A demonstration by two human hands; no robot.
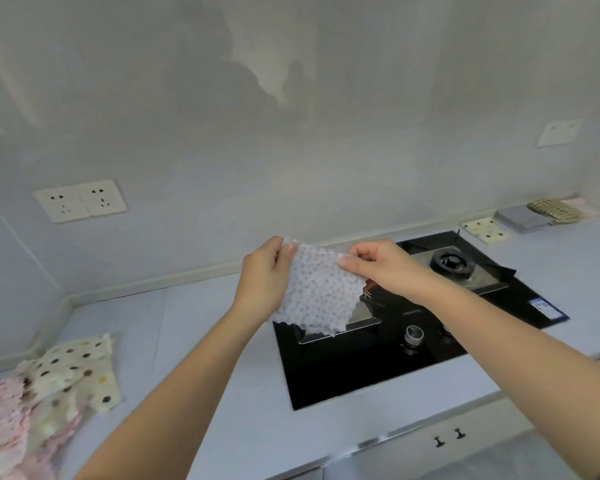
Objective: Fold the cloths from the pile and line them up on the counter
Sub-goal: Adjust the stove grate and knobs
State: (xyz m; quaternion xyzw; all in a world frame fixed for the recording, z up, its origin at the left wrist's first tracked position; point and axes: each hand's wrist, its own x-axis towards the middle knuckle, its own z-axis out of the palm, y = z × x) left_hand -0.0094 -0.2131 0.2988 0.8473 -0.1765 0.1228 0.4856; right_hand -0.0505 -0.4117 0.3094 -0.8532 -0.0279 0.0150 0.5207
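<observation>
**Head view: dotted cloth held up over the hob**

Head camera: both hands raised above the counter (201, 344), in front of the black hob (343, 375); left hand (267, 271) pinches the upper left corner of a white dotted cloth (321, 292), thumb on the near face; right hand (378, 268) pinches the upper right corner, fingers curled over the edge; cloth hangs free between them, clear of the counter, its lower scalloped edge covering part of the hob's left burner plate.

Pile of unfolded cloths (49, 386) lies at the near left of the counter, cream with dark dots on top, pink ones below.

Far right, along the wall, a row of folded cloths: cream dotted (487, 230), grey (522, 218), checked (551, 210), pink (582, 204); neighbours touching or overlapping.

Double socket (80, 200) on the wall at left.
</observation>
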